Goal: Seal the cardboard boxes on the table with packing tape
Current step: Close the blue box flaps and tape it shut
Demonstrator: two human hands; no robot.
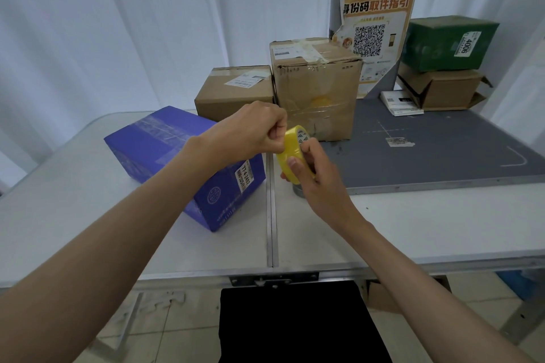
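White surface [88, 200] carried a blue box [165, 156]; above it the right hand [317, 177] gripped a tape roll [292, 150], the left hand [253, 130] pinching its edge.

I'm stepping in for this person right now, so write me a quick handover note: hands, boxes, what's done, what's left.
Right hand grips the yellow tape roll, held above the table. Left hand pinches at the roll's edge, apparently at the tape end; no strip is pulled out yet.
Purple box lies front left, with clear tape across its top. Small brown box and tall brown box stand behind; both show tape already, whether fully sealed I cannot tell.
Left: free the tape end, then seal whichever boxes remain open.
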